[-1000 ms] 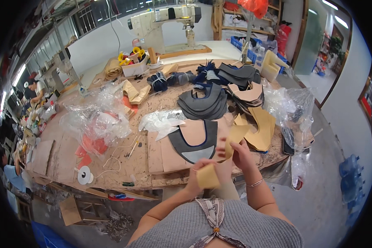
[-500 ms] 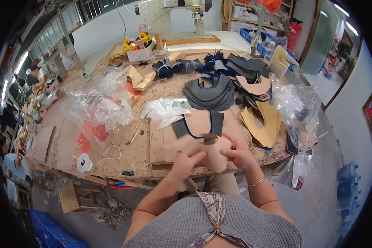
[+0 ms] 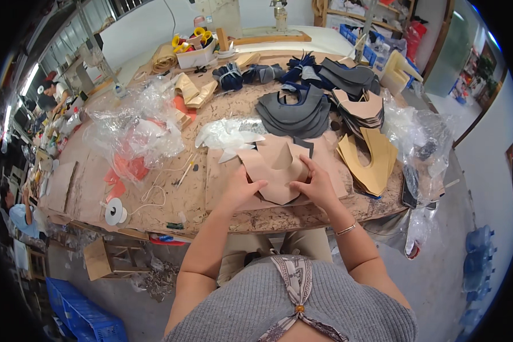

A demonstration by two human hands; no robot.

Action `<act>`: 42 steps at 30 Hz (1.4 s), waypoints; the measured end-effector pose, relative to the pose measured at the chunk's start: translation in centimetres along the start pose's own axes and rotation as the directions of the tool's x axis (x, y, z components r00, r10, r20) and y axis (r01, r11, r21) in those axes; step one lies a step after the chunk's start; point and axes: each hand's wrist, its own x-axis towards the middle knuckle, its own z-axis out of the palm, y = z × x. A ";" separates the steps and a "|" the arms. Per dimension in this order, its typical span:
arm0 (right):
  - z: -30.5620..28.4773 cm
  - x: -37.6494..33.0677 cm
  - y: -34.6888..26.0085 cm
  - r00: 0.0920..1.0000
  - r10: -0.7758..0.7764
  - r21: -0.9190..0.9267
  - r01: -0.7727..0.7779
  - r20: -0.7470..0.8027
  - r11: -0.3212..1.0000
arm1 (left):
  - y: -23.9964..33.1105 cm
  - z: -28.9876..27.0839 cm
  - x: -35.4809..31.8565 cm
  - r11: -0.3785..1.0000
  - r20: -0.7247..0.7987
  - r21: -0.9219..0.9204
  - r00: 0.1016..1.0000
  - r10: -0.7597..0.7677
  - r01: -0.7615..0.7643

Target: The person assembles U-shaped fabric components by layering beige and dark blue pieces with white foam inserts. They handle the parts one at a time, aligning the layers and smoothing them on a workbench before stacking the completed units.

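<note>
On the near middle of the table lies a beige U-shaped cut piece [image 3: 276, 183], its notch facing away from me. My left hand [image 3: 240, 187] grips its left edge, thumb on top and fingers along the side. At its right edge my right hand [image 3: 318, 181] does likewise, with the thumb on the surface. Dark edges of a grey piece [image 3: 305, 145] show from beneath it; the rest of that piece is covered. Both rest over flat beige sheets [image 3: 218, 191].
Beyond my hands sits a stack of dark grey U-shaped pieces [image 3: 296, 122]. Yellow-tan pieces [image 3: 376, 165] lie to the right, near clear plastic wrap [image 3: 422, 134]. On the left are more crumpled plastic [image 3: 128, 122], a white spool [image 3: 115, 212] and a thin stick [image 3: 184, 175].
The beige piece, before held curled up with its back toward me, now lies flattened over the dark-edged piece. My hands have moved forward and apart to its two sides.
</note>
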 end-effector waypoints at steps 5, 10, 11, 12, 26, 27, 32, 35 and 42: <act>-0.1 -0.2 -2.0 1.000 0.022 -0.098 -0.023 -0.008 0.995 | -0.3 0.5 0.2 0.997 -0.042 0.043 0.997 -0.069 0.071; -0.4 0.1 -2.7 0.999 0.052 -0.190 -0.049 0.013 0.981 | 0.0 0.9 0.0 0.992 -0.080 0.096 0.994 -0.073 0.081; -0.3 0.1 -2.8 0.998 0.054 -0.198 -0.051 0.010 0.979 | 0.1 0.9 0.0 0.994 -0.080 0.087 0.995 -0.064 0.071; -0.3 0.0 -2.8 0.998 0.055 -0.207 -0.053 0.006 0.977 | 0.2 0.9 -0.1 0.995 -0.081 0.078 0.995 -0.054 0.061; -0.3 -0.7 -4.1 0.988 -0.086 -0.464 0.138 0.131 0.875 | 1.8 1.3 -1.7 0.878 -0.079 0.478 0.997 -0.003 0.041; -0.8 -1.5 -5.1 0.985 -0.033 -0.467 0.109 0.169 0.877 | 1.5 1.5 -2.7 0.878 -0.063 0.478 0.998 0.006 0.025; -1.7 -3.2 -5.6 0.978 0.078 -0.445 0.016 0.191 0.896 | 0.9 1.4 -2.3 0.973 0.030 0.232 1.000 -0.001 -0.006; -1.8 -3.0 -5.9 0.974 0.088 -0.482 0.024 0.208 0.876 | 2.1 0.0 0.6 0.986 0.022 0.103 0.992 0.127 -0.129; -1.9 -3.0 -5.0 0.976 0.051 -0.482 0.059 0.213 0.874 | -0.1 -3.6 6.7 0.984 0.169 0.176 0.984 -0.049 0.019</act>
